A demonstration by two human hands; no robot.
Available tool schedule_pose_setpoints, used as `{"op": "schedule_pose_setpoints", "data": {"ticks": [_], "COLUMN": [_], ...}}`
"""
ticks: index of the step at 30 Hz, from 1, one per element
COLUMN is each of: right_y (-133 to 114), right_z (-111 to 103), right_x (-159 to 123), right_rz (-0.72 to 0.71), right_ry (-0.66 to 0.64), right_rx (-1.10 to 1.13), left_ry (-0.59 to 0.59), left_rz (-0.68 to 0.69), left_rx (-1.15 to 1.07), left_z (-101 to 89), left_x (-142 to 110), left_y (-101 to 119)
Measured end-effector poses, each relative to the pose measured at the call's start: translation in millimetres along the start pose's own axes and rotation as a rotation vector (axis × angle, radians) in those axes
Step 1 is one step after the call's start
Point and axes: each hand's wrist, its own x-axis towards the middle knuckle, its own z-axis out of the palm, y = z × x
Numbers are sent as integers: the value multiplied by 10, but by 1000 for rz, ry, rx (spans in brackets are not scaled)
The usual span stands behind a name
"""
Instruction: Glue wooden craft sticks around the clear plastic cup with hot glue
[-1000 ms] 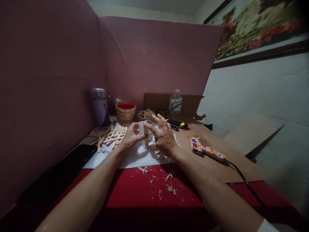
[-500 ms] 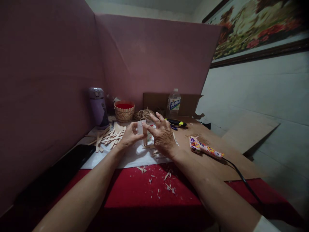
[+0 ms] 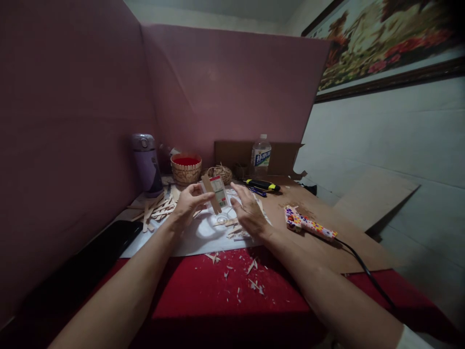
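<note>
Slantwise, the left hand (image 3: 188, 204) grips a labelled container (image 3: 220, 190); beside it the right hand (image 3: 249, 208) hovers, unclenched.

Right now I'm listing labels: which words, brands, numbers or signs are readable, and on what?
"补水", on the bottle label; the next character is unclear.
Labelled piece in the left hand: print too small to read.
Framed picture: tiny marks, unreadable.

Obstacle beyond right fingers (image 3: 242, 193): cutter (image 3: 262, 185)
</note>
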Motion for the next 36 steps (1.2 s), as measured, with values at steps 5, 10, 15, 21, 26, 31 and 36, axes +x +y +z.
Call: {"op": "schedule_pose_setpoints", "data": {"ticks": [5, 10, 15, 21, 26, 31, 36], "right_y": [-24, -53, -62, -81, -92, -105, -74], "right_z": [20, 13, 16, 24, 17, 24, 60], "right_x": [-58, -83, -100, -121, -118, -126, -129], "right_rz": [-145, -183, -184, -176, -191, -198, -197], "right_ry": [-65, -31, -26, -35, -40, -30, -20], "right_rx": [164, 191, 237, 269, 290, 296, 301], "left_ry": [-98, -134, -134, -143, -138, -137, -126], "left_rz": [-159, -165, -164, -178, -183, -187, -207], "left_rx": [-105, -139, -124, -80, -71, -69, -74], "left_z": [46, 63, 47, 8, 3, 8, 21], "left_x": [-90, -106, -97, -81, -86, -86, -89], "left_y": [150, 174, 162, 120, 111, 114, 117]}}
